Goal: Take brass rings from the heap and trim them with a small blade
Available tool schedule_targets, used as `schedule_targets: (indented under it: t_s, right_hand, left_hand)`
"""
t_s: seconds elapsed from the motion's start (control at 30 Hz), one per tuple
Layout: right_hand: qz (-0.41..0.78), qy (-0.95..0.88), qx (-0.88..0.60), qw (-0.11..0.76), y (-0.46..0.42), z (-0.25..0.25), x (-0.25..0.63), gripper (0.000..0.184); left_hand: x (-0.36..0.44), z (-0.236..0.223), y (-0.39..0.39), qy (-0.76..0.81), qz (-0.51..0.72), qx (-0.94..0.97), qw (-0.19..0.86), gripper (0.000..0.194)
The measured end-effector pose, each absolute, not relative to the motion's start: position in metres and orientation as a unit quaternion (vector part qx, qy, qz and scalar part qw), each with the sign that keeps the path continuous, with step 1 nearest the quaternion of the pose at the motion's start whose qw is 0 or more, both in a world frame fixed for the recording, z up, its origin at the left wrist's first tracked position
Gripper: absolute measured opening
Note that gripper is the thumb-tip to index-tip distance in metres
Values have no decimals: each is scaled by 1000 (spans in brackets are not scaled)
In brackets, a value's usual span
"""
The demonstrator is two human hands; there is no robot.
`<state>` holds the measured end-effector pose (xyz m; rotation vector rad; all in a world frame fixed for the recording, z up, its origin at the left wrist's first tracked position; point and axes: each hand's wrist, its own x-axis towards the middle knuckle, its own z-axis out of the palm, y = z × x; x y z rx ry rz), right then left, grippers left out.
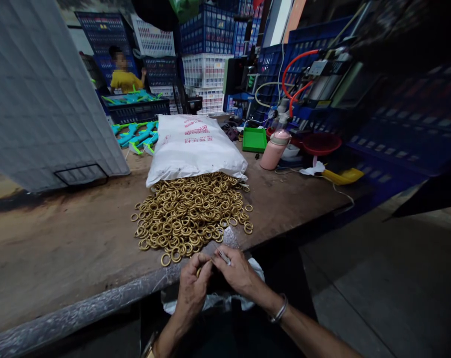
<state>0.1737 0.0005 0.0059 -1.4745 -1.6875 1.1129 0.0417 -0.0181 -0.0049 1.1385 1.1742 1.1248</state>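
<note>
A heap of gold-coloured rings (pixel 188 214) spills from the mouth of a white printed sack (pixel 195 144) on the table. Just past the table's front edge, my left hand (pixel 193 278) pinches one gold ring (pixel 198 272), mostly covered by the fingers. Close against it, my right hand (pixel 235 271) is closed around a small silvery metal tool (pixel 224 257); its kind cannot be made out. The fingertips of both hands meet at the ring. Below them, whitish plastic sheeting (pixel 214 302), perhaps a bag, shows over my lap.
The brown table (pixel 80 238) has a plastic-wrapped front edge. A pink bottle (pixel 275 149), a green tray (pixel 254 139) and a red bowl (pixel 322 144) stand at the back right. A white corrugated panel (pixel 50 94) rises at left. Behind, a person (pixel 126 79) is near stacked crates (pixel 206 69).
</note>
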Motion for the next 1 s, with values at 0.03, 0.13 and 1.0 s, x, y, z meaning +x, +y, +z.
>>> schedule_targets:
  t_s: [0.03,0.13,1.0]
  right_hand:
    - [417,-642,-563,310,1,4,173,23]
    - [420,-636,-570,307,4,-1,172,21]
    - [271,-764,-560,170,-10,4,178,20]
  left_hand:
    - [42,-6,-18,495,470,470,560,16]
    - [40,-10,-17,489,434,422,628,22]
    - [43,-12,-21,436,442,333,710,31]
